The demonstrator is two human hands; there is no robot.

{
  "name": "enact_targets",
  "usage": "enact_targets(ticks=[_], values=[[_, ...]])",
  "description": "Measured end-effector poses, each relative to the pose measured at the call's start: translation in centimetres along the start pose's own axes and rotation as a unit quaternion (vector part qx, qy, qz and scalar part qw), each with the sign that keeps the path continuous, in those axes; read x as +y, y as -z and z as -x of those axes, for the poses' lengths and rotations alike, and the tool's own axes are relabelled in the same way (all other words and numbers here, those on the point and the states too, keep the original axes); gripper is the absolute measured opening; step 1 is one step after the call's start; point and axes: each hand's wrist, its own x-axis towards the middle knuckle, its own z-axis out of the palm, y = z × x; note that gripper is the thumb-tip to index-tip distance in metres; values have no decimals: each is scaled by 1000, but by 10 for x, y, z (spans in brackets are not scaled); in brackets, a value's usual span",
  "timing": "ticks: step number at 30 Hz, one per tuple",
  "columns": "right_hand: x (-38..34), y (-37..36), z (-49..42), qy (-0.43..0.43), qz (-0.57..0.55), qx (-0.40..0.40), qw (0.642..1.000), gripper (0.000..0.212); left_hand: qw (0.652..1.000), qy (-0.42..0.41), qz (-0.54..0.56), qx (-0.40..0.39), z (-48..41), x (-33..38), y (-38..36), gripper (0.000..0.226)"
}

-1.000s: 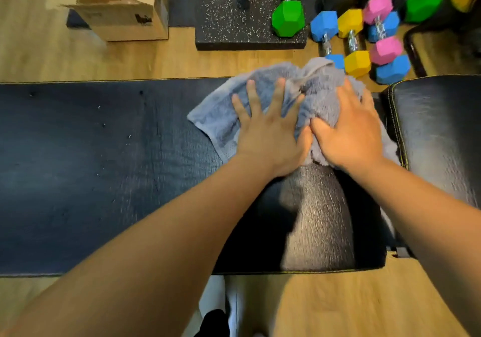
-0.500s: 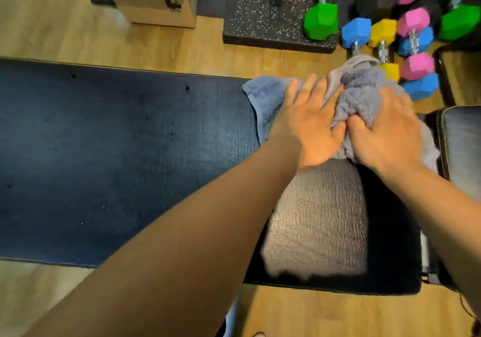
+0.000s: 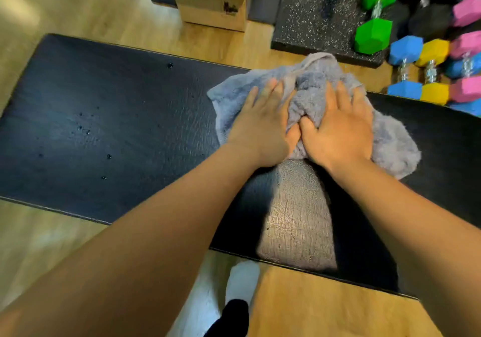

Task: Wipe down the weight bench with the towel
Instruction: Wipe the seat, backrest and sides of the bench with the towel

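Observation:
A long black padded weight bench (image 3: 117, 133) runs across the view, with small dark droplets on its left half. A bunched grey towel (image 3: 309, 89) lies on the pad near its far edge. My left hand (image 3: 263, 126) presses flat on the towel's left part, fingers spread. Beside it, thumbs touching, my right hand (image 3: 338, 131) presses the towel's right part. Towel folds bulge up between the two hands, and a flap sticks out to the right of my right hand.
Beyond the bench on the wooden floor stand a cardboard box (image 3: 210, 3), a speckled black rubber mat (image 3: 317, 16) and several coloured dumbbells (image 3: 374, 29) at the right. My foot in a white sock (image 3: 242, 282) shows below the bench's near edge.
The view has swung so the bench's left end now shows and the second pad at right is gone. Both hands stay pressed on the towel, and its right flap now lies spread.

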Motion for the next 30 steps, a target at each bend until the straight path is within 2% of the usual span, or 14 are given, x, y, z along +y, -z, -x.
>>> enact_targets(ticks=[4, 10, 18, 23, 30], values=[[-20, 1, 20, 26, -7, -20, 999, 80, 999, 34, 5, -7, 28, -14, 0, 71], [-24, -5, 74, 37, -25, -23, 999, 86, 998, 59, 33, 8, 78, 9, -12, 72], [-13, -14, 155, 47, -30, -13, 998, 79, 996, 53, 68, 10, 155, 49, -26, 72], [6, -14, 221, 93, -60, -25, 994, 77, 994, 44, 98, 7, 219, 81, -40, 71], [33, -14, 199, 166, -33, -39, 985, 77, 994, 66, 86, 14, 207, 98, -46, 64]])
